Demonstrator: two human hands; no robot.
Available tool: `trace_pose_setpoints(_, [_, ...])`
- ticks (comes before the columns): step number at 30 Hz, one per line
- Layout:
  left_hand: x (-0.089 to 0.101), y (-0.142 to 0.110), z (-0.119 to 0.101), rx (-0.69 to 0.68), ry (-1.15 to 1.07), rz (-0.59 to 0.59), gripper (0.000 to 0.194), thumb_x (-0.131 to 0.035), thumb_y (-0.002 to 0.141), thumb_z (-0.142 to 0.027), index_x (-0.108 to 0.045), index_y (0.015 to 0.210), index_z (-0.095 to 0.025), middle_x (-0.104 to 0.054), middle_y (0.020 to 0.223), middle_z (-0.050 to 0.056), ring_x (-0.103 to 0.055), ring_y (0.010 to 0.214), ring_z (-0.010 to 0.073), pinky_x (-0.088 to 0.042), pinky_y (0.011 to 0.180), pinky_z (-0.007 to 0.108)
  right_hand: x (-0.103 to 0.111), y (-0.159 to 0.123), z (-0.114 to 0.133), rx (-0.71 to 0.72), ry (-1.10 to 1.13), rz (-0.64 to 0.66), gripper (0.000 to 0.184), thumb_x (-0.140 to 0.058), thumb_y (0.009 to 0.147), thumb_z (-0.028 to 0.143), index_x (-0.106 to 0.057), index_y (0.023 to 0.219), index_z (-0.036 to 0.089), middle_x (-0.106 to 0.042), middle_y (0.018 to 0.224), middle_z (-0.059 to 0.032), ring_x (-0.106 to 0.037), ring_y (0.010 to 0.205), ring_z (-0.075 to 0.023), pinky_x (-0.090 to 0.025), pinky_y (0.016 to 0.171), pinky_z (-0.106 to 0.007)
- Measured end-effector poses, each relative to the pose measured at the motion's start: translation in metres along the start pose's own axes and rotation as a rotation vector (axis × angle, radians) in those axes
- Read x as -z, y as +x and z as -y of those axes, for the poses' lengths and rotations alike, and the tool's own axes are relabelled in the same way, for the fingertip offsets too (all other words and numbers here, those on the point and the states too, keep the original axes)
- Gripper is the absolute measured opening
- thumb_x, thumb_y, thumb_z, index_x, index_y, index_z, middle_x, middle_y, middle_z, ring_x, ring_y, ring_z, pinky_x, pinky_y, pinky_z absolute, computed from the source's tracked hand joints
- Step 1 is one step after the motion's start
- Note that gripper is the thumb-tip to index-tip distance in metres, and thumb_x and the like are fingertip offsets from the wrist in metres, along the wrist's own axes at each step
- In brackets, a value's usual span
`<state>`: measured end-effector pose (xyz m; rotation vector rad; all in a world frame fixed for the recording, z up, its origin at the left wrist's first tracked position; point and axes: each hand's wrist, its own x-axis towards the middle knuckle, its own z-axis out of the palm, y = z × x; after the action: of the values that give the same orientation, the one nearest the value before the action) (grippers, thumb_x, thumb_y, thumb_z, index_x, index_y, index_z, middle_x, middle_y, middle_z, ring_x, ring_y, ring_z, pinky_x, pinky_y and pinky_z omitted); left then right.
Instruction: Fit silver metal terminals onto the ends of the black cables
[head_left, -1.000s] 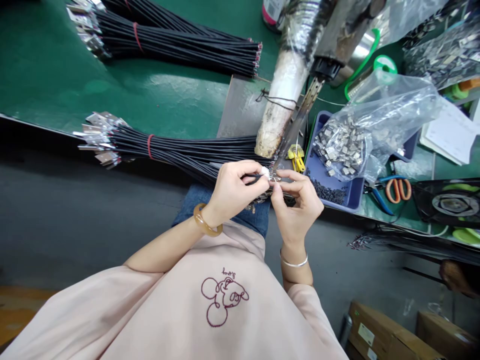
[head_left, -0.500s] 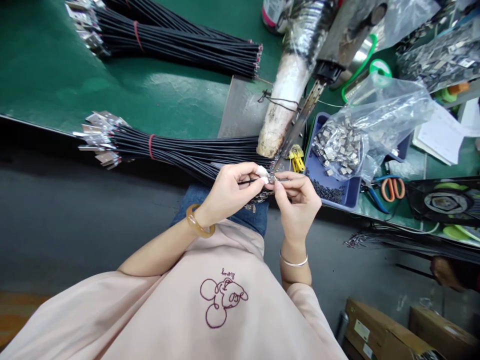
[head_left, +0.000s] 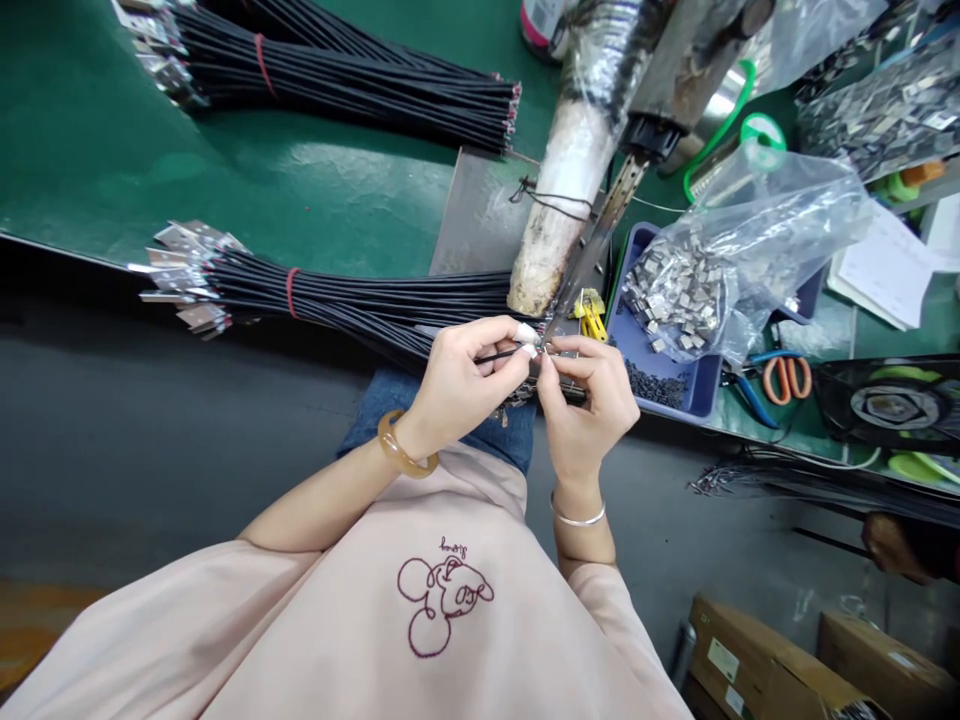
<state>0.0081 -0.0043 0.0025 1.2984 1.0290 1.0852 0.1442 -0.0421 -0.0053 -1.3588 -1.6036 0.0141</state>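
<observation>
Both grips were pinched on one black cable by the blue tray: left hand and right hand barely shifted, so fitting was judged unfinished.

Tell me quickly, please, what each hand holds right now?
Left hand: shut on thin black cable.
Right hand: shut on small metal connector.

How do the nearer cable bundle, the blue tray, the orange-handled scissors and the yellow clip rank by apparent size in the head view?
1. Nearer cable bundle, by far the longest.
2. Blue tray, partly covered by a plastic bag.
3. Orange-handled scissors.
4. Yellow clip, smallest.
All lie at about the same distance from the camera, so the order seems safe.
</observation>
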Motion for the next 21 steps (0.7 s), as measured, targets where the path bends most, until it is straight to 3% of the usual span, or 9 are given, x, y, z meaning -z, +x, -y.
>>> trace_pose_setpoints(9, [0.001, -0.004, 0.004, 0.047, 0.021, 0.017, 0.012, -0.065, 0.077, -0.019, -0.071, 0.083, -0.011, -0.065, 0.069, 0.001, -0.059, 0.060, 0.0078, -0.050, 0.054, 0.013, 0.004, -0.012, -0.002, 0.086, -0.026, 0.061, 0.018, -0.068, 0.085, 0.008, -0.062, 0.091, 0.024, -0.075, 0.102, -0.0038, -0.073, 0.090, -0.0145, -0.062, 0.078, -0.029])
trace_pose_setpoints(21, [-0.001, -0.001, 0.002, 0.019, 0.036, -0.006, 0.011, -0.064, 0.080, -0.021, -0.070, 0.084, -0.013, -0.062, 0.068, 0.000, -0.056, 0.062, 0.0074, -0.049, 0.056, 0.014, 0.002, -0.005, 0.002, 0.051, -0.015, 0.005, 0.017, -0.068, 0.085, 0.007, -0.063, 0.087, 0.023, -0.075, 0.097, -0.0027, -0.072, 0.093, -0.0148, -0.060, 0.082, -0.031])
